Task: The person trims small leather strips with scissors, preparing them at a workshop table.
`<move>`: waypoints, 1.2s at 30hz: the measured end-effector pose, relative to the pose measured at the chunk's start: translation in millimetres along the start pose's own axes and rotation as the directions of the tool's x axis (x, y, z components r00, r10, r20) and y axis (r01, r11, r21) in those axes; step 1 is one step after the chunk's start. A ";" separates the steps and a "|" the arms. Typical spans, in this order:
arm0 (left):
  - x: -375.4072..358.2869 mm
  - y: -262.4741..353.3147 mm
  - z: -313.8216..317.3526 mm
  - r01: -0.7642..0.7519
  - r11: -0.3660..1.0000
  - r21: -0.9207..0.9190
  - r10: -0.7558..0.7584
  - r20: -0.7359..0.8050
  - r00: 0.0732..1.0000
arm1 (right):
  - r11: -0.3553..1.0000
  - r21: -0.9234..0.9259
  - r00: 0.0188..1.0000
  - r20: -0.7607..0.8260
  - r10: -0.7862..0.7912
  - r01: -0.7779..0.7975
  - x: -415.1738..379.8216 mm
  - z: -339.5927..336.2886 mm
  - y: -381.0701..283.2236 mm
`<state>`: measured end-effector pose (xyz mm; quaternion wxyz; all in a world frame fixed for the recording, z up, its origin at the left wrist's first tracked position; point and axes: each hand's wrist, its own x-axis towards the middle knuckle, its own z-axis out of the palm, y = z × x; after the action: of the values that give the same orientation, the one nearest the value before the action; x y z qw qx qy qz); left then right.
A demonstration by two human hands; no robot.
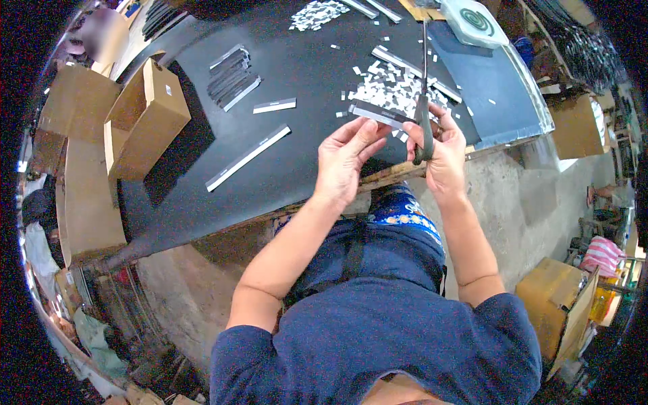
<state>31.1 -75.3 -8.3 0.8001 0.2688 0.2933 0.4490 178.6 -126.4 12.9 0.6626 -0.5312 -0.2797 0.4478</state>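
Note:
Between my two hands is a short black-and-white strip [375,114], held above the table's near edge. My left hand [347,156] pinches it near its middle between thumb and fingers. My right hand [442,150] has the dark handles of a pair of scissors [423,125], whose blades point away from me, and its thumb and finger are at the strip's right end. Just beyond the strip lies a pile of small white and black cut pieces [388,88]. Longer strips [445,92] lie across and beside that pile.
On the black table [175,219] are a loose long strip [248,158], a shorter strip [275,105], a stack of strips [233,76] and another pile of pieces [317,13]. An open cardboard box [165,101] stands left; a plastic container [474,22] is far right.

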 end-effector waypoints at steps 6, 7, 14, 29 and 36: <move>8.7 -4.7 18.6 -0.133 0.985 -0.113 0.124 -0.082 0.989 | 0.985 0.161 0.995 -0.084 -0.046 0.059 -5.3 15.2 13.0; 9.6 -4.7 19.8 -0.132 0.983 -0.126 0.118 -0.108 0.987 | 0.982 0.177 0.995 -0.095 -0.044 0.060 -6.4 17.5 14.5; 11.6 -1.8 16.5 -0.159 0.985 -0.064 0.150 -0.125 0.981 | 0.990 0.135 0.997 -0.064 0.049 -0.040 -19.1 21.0 21.5; 25.5 67.4 -23.7 0.179 0.790 0.586 -0.328 0.158 0.931 | 0.880 -0.427 0.814 0.424 0.397 -0.207 -22.1 -34.1 -16.4; 26.3 67.7 -19.8 0.204 0.744 0.636 -0.418 0.205 0.885 | 0.854 -0.449 0.783 0.417 0.462 -0.264 -20.0 -26.6 -23.5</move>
<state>-9.8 -18.3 19.1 0.7759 0.5254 0.3205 0.1386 199.2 -157.0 30.0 0.3524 -0.5517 -0.4137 0.6327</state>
